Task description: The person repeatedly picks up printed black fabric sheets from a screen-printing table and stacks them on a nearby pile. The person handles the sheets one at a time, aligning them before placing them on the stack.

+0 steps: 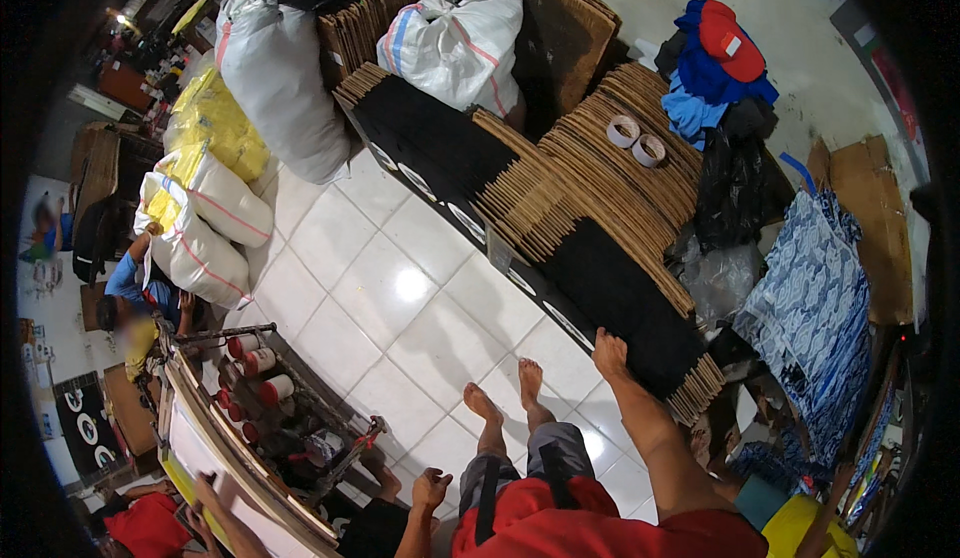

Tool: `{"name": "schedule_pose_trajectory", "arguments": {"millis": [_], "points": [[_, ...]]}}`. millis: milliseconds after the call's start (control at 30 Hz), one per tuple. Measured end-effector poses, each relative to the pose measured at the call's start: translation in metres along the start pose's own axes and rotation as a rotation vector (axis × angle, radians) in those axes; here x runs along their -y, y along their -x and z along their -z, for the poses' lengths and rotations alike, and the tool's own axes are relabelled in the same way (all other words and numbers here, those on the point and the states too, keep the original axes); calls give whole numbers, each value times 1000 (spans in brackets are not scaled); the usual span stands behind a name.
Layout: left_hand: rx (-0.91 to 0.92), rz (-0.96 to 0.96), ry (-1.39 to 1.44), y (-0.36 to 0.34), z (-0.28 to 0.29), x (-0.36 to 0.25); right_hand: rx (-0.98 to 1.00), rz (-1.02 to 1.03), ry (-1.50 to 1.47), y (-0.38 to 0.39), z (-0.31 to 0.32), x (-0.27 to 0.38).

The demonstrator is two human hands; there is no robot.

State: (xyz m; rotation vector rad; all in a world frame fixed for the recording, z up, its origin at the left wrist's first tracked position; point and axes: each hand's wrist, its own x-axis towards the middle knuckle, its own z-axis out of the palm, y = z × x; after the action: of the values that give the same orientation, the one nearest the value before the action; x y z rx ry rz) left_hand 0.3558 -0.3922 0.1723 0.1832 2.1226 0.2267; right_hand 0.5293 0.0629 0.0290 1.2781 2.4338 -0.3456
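Note:
A long row of upright cardboard-like boards runs diagonally, with black cloth pieces [600, 273] draped over parts of it and white round prints on the side toward the floor. My right hand [610, 353] is at the near part of the row, its fingers closed at the edge of the black cloth; the exact grip is small in view. My left hand [431, 489] hangs beside my left leg, fingers curled in, with nothing visible in it. Bare boards [530, 198] show between the two black stretches.
Behind the row stand more stacked boards [630, 158] with two tape rolls [648, 150] on top. White sacks [455, 38] stand at the far side. At left is a rack with red-and-white cans [258, 361]; people work beyond it. Patterned blue cloth [810, 308] hangs at right.

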Motion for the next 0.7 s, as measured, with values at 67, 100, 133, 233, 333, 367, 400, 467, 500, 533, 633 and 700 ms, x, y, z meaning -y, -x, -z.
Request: {"name": "schedule_pose_trajectory", "arguments": {"millis": [67,100,133,233,333,367,400,467,500,533,633,700], "points": [[-23,-1,7,2,5,-7,-40,27,24,1,1,1],[-19,9,14,3,8,-9,-16,20,18,1,1,1],[-15,16,19,4,10,-9,13,12,15,1,1,2],[-13,42,34,7,12,-2,77,-8,28,-1,2,2],[-21,52,33,11,10,12,88,-43,-2,-2,4,3],[-23,53,26,13,10,17,85,-59,-21,-1,4,4],[-23,64,48,14,9,22,88,-56,-29,-1,5,5],[-5,111,86,16,7,30,91,-56,-35,1,7,5],[11,110,83,16,6,33,92,-56,-43,2,8,6],[37,133,79,16,6,35,90,-58,-45,2,8,6],[26,149,113,15,1,42,113,-66,-47,4,10,6],[-10,135,127,13,2,47,98,-64,-58,4,10,7]]}}
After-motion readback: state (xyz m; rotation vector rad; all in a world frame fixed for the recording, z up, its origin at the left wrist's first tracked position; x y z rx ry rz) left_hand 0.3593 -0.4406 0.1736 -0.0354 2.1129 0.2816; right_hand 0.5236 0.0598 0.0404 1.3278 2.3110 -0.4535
